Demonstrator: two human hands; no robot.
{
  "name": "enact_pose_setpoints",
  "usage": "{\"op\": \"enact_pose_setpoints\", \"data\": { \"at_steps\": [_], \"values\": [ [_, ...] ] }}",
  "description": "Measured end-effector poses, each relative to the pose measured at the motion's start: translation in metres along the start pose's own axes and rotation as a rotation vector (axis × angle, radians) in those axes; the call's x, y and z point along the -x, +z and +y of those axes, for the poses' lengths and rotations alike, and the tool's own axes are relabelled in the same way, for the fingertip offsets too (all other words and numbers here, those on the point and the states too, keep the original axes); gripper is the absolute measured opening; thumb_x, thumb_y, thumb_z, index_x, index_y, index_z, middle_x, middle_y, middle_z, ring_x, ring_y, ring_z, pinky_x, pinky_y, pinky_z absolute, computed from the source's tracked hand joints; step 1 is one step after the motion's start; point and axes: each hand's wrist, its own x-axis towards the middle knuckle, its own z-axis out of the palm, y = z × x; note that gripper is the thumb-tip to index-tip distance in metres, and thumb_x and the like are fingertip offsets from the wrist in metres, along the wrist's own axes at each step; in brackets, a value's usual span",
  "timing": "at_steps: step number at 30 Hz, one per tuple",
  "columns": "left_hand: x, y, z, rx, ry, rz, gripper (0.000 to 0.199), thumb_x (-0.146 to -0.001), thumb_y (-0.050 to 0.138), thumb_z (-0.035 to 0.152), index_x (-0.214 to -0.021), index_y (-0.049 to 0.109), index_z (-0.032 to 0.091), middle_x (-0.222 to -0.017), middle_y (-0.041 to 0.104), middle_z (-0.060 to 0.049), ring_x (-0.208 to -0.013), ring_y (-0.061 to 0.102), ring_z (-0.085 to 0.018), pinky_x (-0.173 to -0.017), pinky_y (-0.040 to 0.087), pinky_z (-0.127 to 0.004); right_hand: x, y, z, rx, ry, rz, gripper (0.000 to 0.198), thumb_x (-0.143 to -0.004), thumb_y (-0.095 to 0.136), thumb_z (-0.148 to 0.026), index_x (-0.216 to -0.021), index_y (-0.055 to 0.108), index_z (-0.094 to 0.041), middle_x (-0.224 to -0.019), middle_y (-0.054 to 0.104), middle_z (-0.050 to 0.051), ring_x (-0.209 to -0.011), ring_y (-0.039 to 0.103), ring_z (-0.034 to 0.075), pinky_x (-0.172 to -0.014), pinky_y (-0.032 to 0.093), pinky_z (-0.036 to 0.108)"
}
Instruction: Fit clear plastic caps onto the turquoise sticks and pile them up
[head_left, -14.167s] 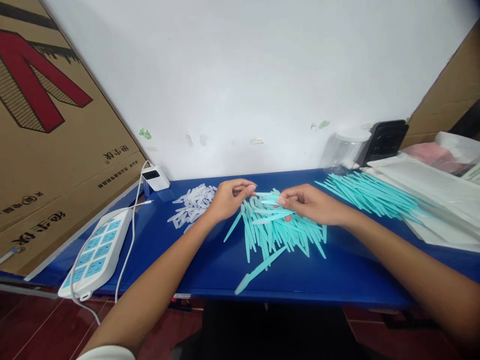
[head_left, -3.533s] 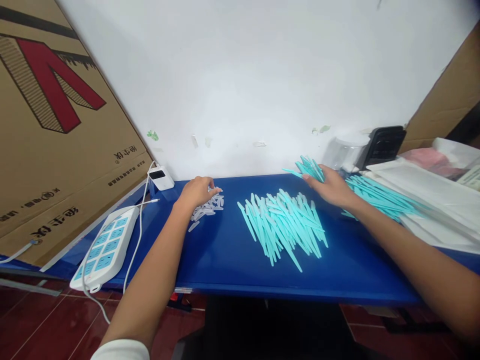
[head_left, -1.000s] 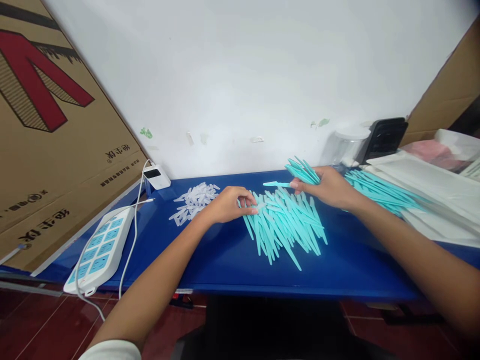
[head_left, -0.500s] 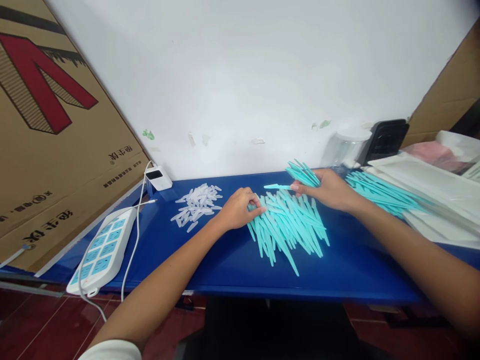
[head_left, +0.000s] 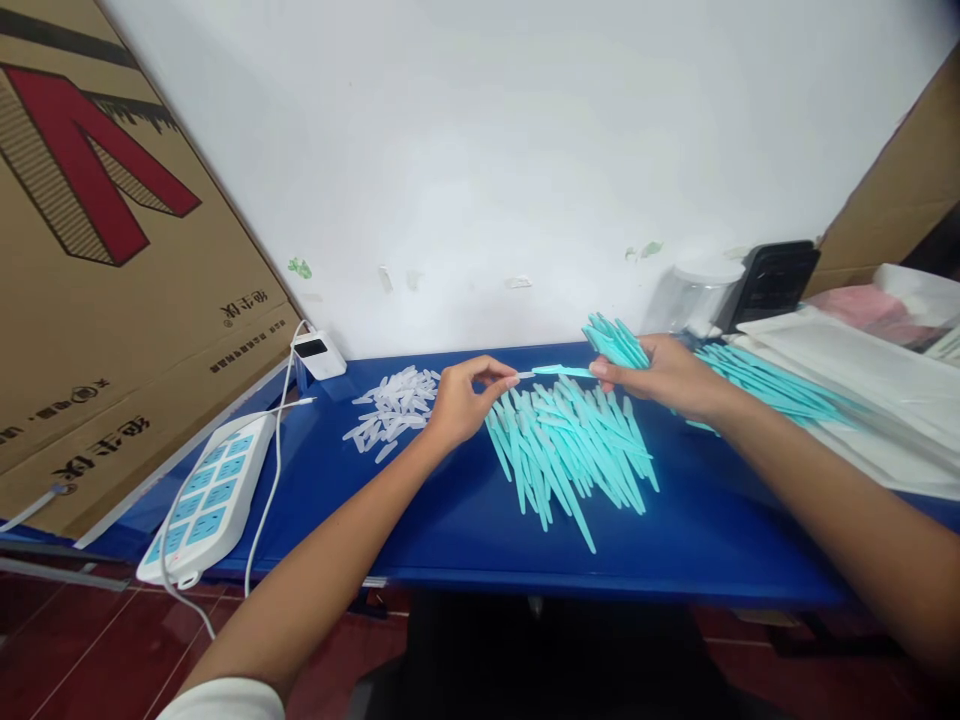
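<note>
My right hand point(head_left: 664, 375) is closed on a bundle of turquoise eyebrow razors point(head_left: 615, 340), with one razor point(head_left: 559, 370) pinched out toward the left by thumb and finger. Between the fingertips of my left hand point(head_left: 466, 395) is a small translucent cap point(head_left: 525, 375), its end at the tip of that razor; whether it has slid over the blade I cannot tell. Under both hands spreads a pile of turquoise razors point(head_left: 570, 450), many with pale caps at their upper ends. Loose translucent caps point(head_left: 397, 405) lie heaped left of my left hand.
More turquoise razors point(head_left: 772, 385) lie at the right beside white trays point(head_left: 877, 455). Behind are a clear jar point(head_left: 701, 295) and a black stand point(head_left: 772, 285). A power strip point(head_left: 214, 500), its cables and a small white device point(head_left: 320, 355) occupy the left of the blue table point(head_left: 450, 540), near a large carton.
My left hand has risen from the pile, bringing a translucent cap up to the razor's tip. My right hand has shifted slightly right, still holding its bundle.
</note>
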Motion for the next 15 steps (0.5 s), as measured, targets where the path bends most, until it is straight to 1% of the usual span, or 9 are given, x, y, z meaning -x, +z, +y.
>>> {"op": "enact_pose_setpoints", "data": {
  "at_steps": [3,7,11,15],
  "values": [
    [0.0012,0.0026,0.0013,0.072,-0.008,0.04,0.023,-0.091,0.078,0.042,-0.095,0.081,0.019,-0.098,0.081,-0.008,-0.09,0.075,-0.022,-0.086,0.06,-0.036,-0.0012,0.0002,0.0021,-0.035,0.018,-0.01,0.054,-0.075,0.081,-0.073,-0.073,0.074,-0.02,-0.073,0.07,0.004,-0.054,0.044,0.013,-0.054,0.034,0.031],
    [0.0021,0.0034,0.0014,0.084,-0.013,0.048,0.023,-0.09,0.079,0.041,-0.097,0.082,0.02,-0.099,0.082,-0.008,-0.092,0.077,-0.023,-0.087,0.062,-0.038,-0.0018,-0.0029,0.0039,-0.02,0.008,-0.021,0.051,-0.076,0.081,-0.072,-0.072,0.073,-0.021,-0.065,0.064,0.002,-0.051,0.041,0.013,-0.051,0.031,0.031],
    [0.0016,0.0032,-0.0005,0.103,-0.016,0.082,0.02,-0.089,0.081,0.039,-0.096,0.082,0.02,-0.097,0.082,-0.007,-0.091,0.077,-0.022,-0.087,0.062,-0.037,-0.0015,-0.0045,0.0043,-0.023,0.007,-0.013,0.049,-0.078,0.081,-0.07,-0.072,0.073,-0.022,-0.065,0.064,0.002,-0.052,0.041,0.014,-0.052,0.031,0.031],
    [0.0015,0.0037,-0.0013,0.094,-0.032,0.091,0.02,-0.089,0.08,0.039,-0.097,0.083,0.02,-0.099,0.083,-0.007,-0.093,0.077,-0.023,-0.089,0.062,-0.038,-0.0018,-0.0025,0.0046,-0.002,-0.008,-0.012,0.05,-0.078,0.08,-0.071,-0.073,0.074,-0.022,-0.073,0.07,0.004,-0.055,0.046,0.015,-0.055,0.035,0.032]
  ]
}}
